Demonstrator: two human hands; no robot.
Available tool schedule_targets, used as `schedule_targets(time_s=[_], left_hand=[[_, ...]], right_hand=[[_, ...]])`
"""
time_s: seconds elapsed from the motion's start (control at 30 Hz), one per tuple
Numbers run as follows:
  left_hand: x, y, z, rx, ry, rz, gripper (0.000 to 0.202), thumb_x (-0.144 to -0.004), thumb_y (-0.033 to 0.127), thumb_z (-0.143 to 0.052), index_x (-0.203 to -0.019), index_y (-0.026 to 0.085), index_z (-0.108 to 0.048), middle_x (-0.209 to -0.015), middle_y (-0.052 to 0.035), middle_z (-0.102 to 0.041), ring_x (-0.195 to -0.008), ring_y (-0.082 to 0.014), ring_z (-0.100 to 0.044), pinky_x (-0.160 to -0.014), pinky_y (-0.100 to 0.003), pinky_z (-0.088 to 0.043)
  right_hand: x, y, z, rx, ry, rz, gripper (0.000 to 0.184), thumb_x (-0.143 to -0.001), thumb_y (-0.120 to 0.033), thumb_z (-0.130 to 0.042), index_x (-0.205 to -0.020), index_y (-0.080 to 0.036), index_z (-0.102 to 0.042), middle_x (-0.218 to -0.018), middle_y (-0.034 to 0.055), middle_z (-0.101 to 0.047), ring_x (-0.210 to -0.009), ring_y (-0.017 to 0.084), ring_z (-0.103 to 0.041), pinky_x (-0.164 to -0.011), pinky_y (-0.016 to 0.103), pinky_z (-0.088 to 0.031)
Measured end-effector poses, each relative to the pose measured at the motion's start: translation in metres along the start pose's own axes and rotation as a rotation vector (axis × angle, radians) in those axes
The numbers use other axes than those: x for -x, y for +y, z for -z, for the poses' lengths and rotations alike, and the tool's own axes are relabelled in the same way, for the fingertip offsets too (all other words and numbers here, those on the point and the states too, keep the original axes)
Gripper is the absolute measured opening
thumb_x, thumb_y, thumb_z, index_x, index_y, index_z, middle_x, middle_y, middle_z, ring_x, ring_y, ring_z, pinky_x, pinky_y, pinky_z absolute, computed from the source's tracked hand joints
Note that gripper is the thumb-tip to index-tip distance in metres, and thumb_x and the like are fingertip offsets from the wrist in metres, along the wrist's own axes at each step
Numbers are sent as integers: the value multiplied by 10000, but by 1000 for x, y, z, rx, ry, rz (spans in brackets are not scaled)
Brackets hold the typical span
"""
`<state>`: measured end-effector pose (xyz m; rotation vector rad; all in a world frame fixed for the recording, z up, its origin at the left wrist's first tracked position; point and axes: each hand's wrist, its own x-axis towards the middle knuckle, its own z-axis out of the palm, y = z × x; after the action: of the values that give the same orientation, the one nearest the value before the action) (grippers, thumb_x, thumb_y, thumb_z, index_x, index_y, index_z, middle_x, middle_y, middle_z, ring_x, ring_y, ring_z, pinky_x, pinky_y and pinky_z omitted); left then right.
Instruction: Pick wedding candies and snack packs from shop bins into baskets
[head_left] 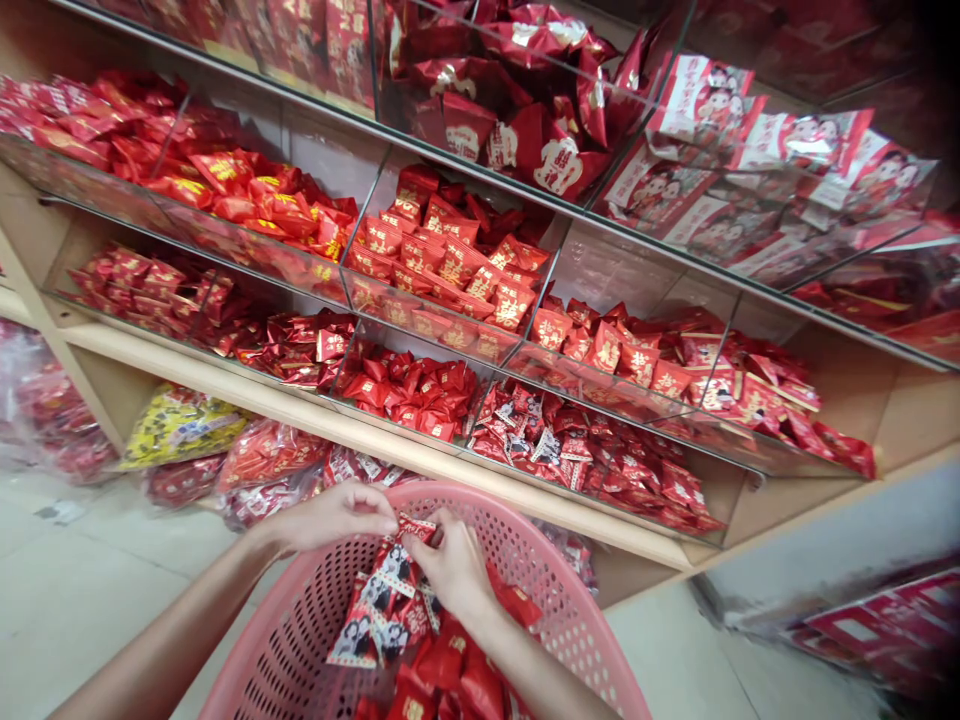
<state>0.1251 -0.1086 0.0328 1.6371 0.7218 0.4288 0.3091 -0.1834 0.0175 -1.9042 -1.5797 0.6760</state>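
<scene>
While 2 hands meet just inside the rim of a pink basket [581, 640], red packets with black-and-white figures [386, 590] hang in a cluster below the fingers, within its opening. Whether they form 1 joined strip, I cannot tell. Curled nearly closed, the left hand [337, 518] pinches the cluster's top left edge between thumb and fingertips. The right hand [454, 568] is bent, its thumb against the fingers, pinching the same packets near the top. Their film is glossy and creased, with flat pale end seams. Plump, plain red packets [442, 670] lie beneath; the basket is rounded, its plastic wall pierced by small holes. Beyond stands a wood-toned shelf [285, 411] with smooth, clear panels [90, 190] around heaps of shiny red sachets [450, 255]. Below it, a crinkled yellow bag [184, 430] rests on the pale tiled floor [150, 560].
</scene>
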Motion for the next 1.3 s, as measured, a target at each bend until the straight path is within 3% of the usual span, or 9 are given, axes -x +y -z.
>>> schedule_targets(time_s=[0.3,0.57,0.7,0.83,0.9,1.0,1.1,1.3], left_hand=[[-2,-5,2,-11,-15,-4,282,-748,443,-664,-806,172,-717,-802,-11,-679,-770,-151,-577,-746,-252,-433],[0,-4,1,-42,-8,-12,302,-752,457,-652,-801,164,-706,-793,-16,-668,-766,-155,-572,-741,-257,-432],[0,-4,1,-16,-17,-9,287,-752,447,-659,-798,167,-703,-791,-12,-673,-764,-152,-577,-749,-261,-432],[-1,-5,2,-37,-25,-8,293,-759,454,-648,-807,169,-701,-804,-16,-680,-776,-159,-584,-751,-264,-430],[-1,-6,3,-53,-16,-2,297,-756,458,-649,-808,170,-700,-805,-15,-679,-778,-162,-585,-749,-266,-430],[-1,-5,3,-58,-13,-4,302,-755,466,-646,-814,175,-701,-812,-12,-680,-784,-163,-587,-753,-267,-433],[-1,-4,2,-54,-17,-3,303,-766,470,-635,-811,178,-704,-810,-8,-679,-786,-160,-588,-755,-261,-436],[-3,-8,3,-38,-5,-2,311,-758,476,-643,-805,177,-712,-829,-15,-686,-801,-166,-597,-770,-265,-442]], right_hand=[[3,-3,3,135,32,7,193,-765,-384,-579,-831,-205,-610,-925,83,-661,-823,232,-613,-684,297,-385],[-1,-1,15,32,49,33,247,-777,-412,-575,-883,-193,-614,-961,90,-657,-875,232,-602,-739,311,-414],[-14,-3,47,-28,165,137,238,-805,-419,-543,-823,-191,-607,-861,62,-652,-761,187,-583,-687,283,-413],[-41,5,102,18,357,256,254,-832,-402,-499,-792,-181,-618,-824,63,-656,-776,185,-586,-723,285,-410],[-57,15,129,141,422,216,236,-818,-371,-503,-814,-175,-636,-845,73,-669,-780,192,-598,-724,293,-407],[-83,31,156,198,394,52,193,-777,-314,-536,-825,-174,-660,-794,62,-694,-765,197,-626,-693,279,-413],[-106,36,157,138,360,-37,237,-774,-362,-548,-823,-166,-673,-787,73,-715,-744,194,-649,-650,258,-427],[-131,8,126,233,412,-160,592,-738,-654,-489,-910,-121,-679,-931,220,-694,-896,323,-649,-695,349,-446]])
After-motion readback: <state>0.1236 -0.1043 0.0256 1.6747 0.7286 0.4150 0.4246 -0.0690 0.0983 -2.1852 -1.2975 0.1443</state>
